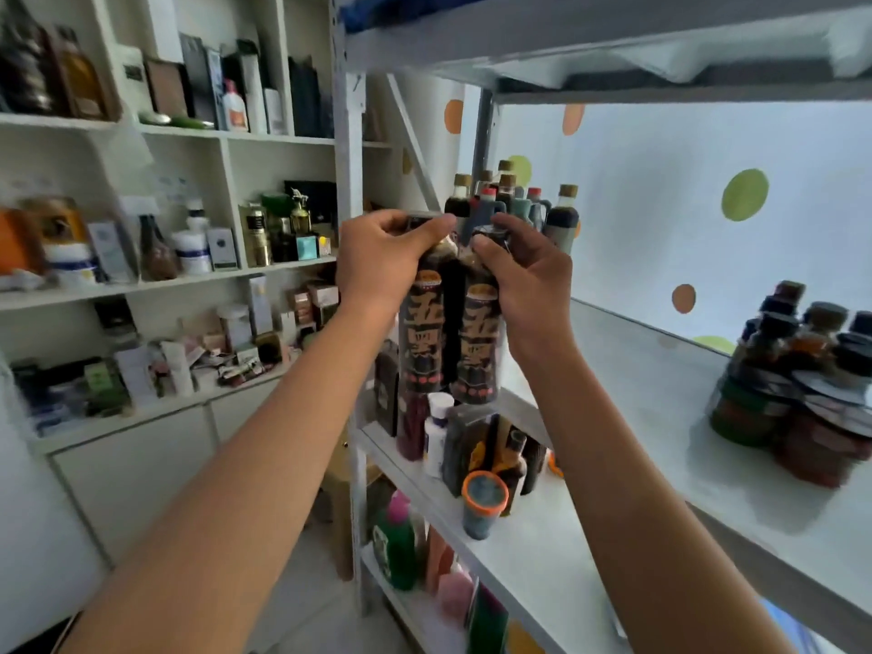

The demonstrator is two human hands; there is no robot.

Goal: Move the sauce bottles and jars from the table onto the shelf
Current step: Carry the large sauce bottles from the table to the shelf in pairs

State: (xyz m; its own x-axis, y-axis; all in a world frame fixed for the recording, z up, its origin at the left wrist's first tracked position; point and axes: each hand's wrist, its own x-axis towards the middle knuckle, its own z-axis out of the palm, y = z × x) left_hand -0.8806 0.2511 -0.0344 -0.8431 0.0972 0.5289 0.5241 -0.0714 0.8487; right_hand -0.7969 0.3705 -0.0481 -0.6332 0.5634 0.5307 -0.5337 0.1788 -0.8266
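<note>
two dark sauce bottles [448,337], upright, side by side, above shelf [660,417]

bright, even daylight fills the room, strongest off the dotted wall [660,205] behind the white shelf [637,394], which looks washed out. shadows are soft, darkest beneath the upper shelf board [660,87]. the wide lens bends the shelf edges outward toward the corners. the cupboard [141,228] at the left edge is smeared and soft, and the jars [802,394] at the right edge are blurred.

dark bottles [448,342] with orange lettering, white shelf [660,417], green-and-orange-dotted wall [660,205]
</note>
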